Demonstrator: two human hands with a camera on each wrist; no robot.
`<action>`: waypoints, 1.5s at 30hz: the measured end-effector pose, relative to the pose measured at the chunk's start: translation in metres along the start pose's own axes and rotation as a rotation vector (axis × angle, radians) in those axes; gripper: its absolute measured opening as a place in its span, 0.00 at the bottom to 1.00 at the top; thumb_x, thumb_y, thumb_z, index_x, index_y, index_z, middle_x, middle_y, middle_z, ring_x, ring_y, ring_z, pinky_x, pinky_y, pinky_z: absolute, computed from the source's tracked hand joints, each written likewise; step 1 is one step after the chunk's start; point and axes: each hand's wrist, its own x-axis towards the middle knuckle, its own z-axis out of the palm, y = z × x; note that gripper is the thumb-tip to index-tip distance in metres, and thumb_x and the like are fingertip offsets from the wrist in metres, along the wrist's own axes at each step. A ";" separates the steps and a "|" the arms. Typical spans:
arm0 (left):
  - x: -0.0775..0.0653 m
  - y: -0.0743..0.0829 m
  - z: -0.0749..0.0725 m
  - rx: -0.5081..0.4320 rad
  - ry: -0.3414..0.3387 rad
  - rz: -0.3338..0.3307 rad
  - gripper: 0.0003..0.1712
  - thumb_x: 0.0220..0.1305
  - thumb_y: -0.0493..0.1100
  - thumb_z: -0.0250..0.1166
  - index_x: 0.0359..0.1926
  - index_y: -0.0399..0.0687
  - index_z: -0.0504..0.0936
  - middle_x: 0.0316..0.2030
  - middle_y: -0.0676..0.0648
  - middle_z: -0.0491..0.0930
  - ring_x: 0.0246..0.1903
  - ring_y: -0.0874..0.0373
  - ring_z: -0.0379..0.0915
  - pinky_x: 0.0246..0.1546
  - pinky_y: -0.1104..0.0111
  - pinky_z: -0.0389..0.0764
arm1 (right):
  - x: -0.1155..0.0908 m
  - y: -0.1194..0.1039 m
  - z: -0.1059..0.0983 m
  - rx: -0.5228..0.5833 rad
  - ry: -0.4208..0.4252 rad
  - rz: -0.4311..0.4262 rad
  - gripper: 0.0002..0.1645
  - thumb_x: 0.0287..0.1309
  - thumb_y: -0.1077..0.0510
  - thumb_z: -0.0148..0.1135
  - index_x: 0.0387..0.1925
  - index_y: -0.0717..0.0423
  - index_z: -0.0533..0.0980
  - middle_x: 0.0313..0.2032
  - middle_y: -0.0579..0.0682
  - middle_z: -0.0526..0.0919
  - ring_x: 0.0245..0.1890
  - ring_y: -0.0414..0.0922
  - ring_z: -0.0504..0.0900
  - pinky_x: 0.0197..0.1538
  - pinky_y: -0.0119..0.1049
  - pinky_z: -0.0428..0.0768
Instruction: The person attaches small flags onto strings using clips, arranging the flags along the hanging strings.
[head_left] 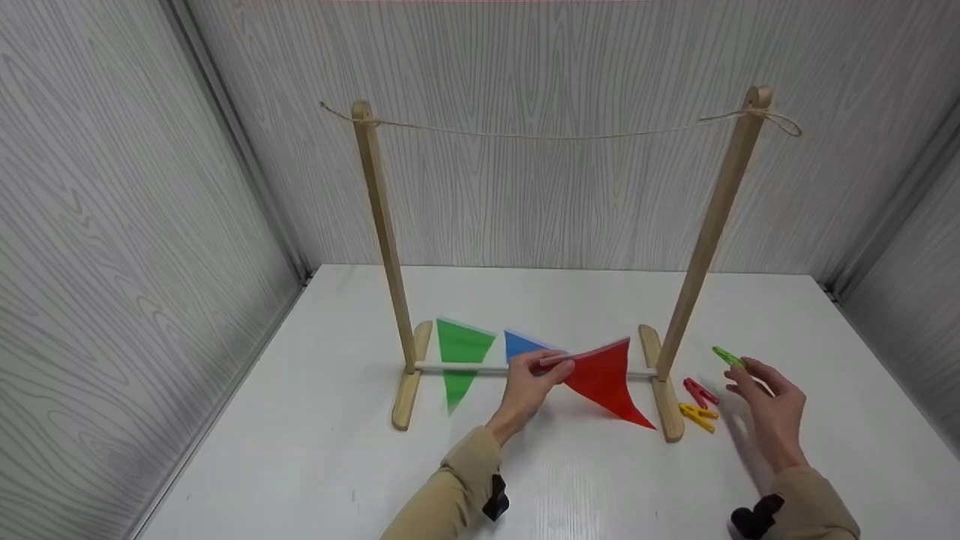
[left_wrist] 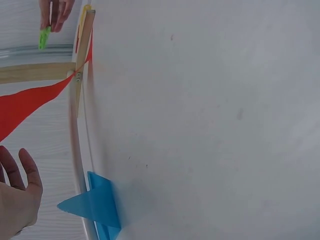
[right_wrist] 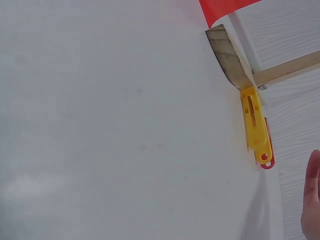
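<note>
In the head view my left hand [head_left: 529,386] pinches a red triangular pennant [head_left: 604,379] by its top edge, lifted near the right foot of a wooden stand. My right hand [head_left: 776,405] holds a green clothespin [head_left: 727,356] between thumb and fingers, right of the stand; the left wrist view also shows this clothespin [left_wrist: 44,38]. On the table beside the right foot lie a red clothespin [head_left: 701,391] and a yellow clothespin [head_left: 699,416]. A green pennant [head_left: 463,345] and a blue pennant [head_left: 521,345], partly hidden by my left hand, lie across the stand's lower bar.
Two wooden posts [head_left: 384,240] carry a thin string [head_left: 525,136] tied between their tops. A white bar [head_left: 487,368] joins the feet at the bottom. Grained panels [head_left: 525,202] stand behind and at both sides of the white table [head_left: 315,465].
</note>
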 end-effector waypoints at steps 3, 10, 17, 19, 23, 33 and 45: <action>0.000 0.002 0.000 0.005 -0.002 0.010 0.15 0.67 0.46 0.68 0.51 0.45 0.86 0.46 0.44 0.88 0.44 0.58 0.83 0.51 0.66 0.86 | 0.000 -0.005 0.002 0.030 -0.019 -0.009 0.30 0.67 0.53 0.64 0.65 0.63 0.71 0.45 0.35 0.81 0.41 0.28 0.86 0.47 0.18 0.81; 0.002 0.011 -0.002 0.017 -0.008 0.028 0.14 0.68 0.46 0.67 0.51 0.46 0.86 0.46 0.45 0.87 0.44 0.58 0.81 0.49 0.65 0.86 | -0.002 -0.024 0.007 0.137 -0.078 0.008 0.25 0.65 0.49 0.65 0.61 0.49 0.74 0.49 0.37 0.78 0.45 0.29 0.84 0.50 0.17 0.80; 0.007 0.026 -0.004 0.023 0.017 0.044 0.16 0.67 0.47 0.68 0.51 0.44 0.86 0.46 0.44 0.87 0.45 0.59 0.80 0.50 0.66 0.85 | -0.006 -0.048 0.014 0.593 -0.152 -0.049 0.14 0.67 0.63 0.60 0.53 0.58 0.80 0.48 0.47 0.81 0.43 0.40 0.85 0.53 0.25 0.83; 0.007 0.031 -0.004 0.020 0.022 0.047 0.16 0.66 0.48 0.69 0.51 0.45 0.86 0.46 0.45 0.88 0.45 0.59 0.81 0.50 0.67 0.85 | -0.006 -0.057 0.015 0.689 -0.186 -0.059 0.14 0.67 0.65 0.59 0.53 0.62 0.81 0.46 0.49 0.83 0.44 0.41 0.86 0.54 0.28 0.83; 0.008 0.042 -0.004 0.018 0.026 0.059 0.17 0.66 0.49 0.69 0.51 0.45 0.86 0.47 0.46 0.88 0.45 0.58 0.81 0.50 0.67 0.85 | -0.005 -0.075 0.017 0.786 -0.245 -0.061 0.14 0.67 0.68 0.58 0.52 0.64 0.80 0.47 0.51 0.83 0.47 0.43 0.87 0.55 0.30 0.83; 0.014 0.074 -0.007 0.064 0.021 0.172 0.15 0.68 0.48 0.67 0.50 0.46 0.87 0.47 0.45 0.87 0.47 0.57 0.79 0.53 0.65 0.82 | -0.004 -0.115 0.027 0.787 -0.397 -0.220 0.16 0.70 0.70 0.52 0.56 0.68 0.77 0.53 0.55 0.78 0.54 0.47 0.84 0.59 0.33 0.82; 0.023 0.113 -0.013 0.073 0.002 0.276 0.14 0.70 0.42 0.65 0.51 0.39 0.86 0.47 0.38 0.86 0.45 0.59 0.79 0.50 0.69 0.84 | -0.007 -0.165 0.050 0.739 -0.455 -0.346 0.16 0.70 0.71 0.51 0.56 0.71 0.76 0.52 0.56 0.78 0.49 0.46 0.81 0.47 0.34 0.84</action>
